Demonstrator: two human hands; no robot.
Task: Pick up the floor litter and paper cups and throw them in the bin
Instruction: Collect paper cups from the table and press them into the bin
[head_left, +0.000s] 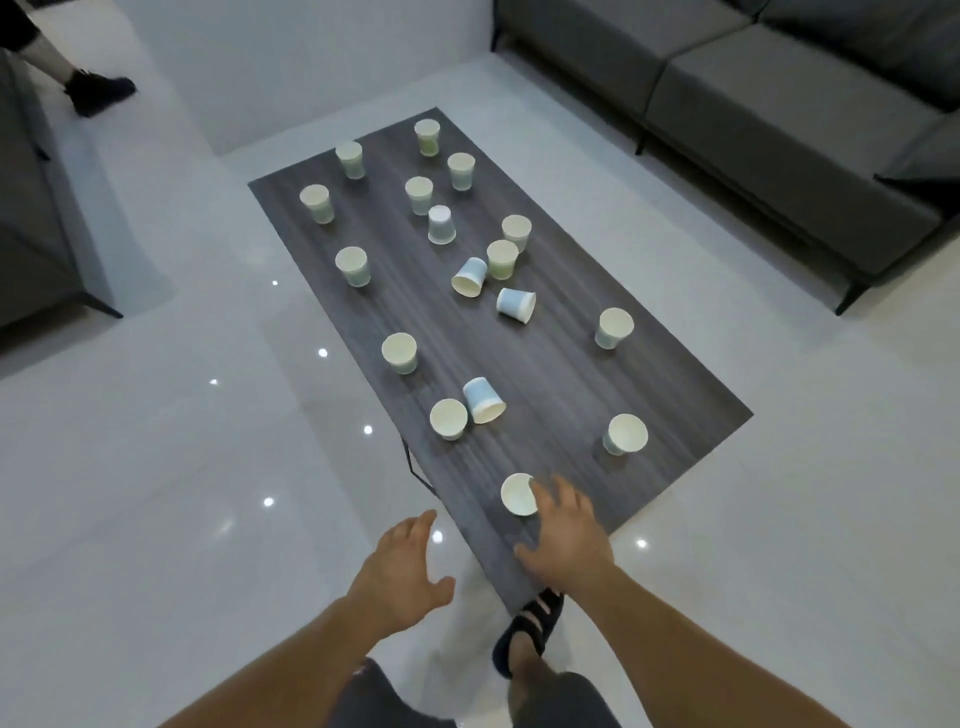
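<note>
Fingers (565, 491) spread, empty, on left hand (400, 574) and right hand (567, 545); nearest cup (516, 494) stands upright.

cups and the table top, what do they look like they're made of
Cups: likely paper, matte; thin rims, pale insides, printed blue or green sides. Table top: looks like dark grey wood-grain laminate or veneer; straight streaks, dull sheen.
</note>
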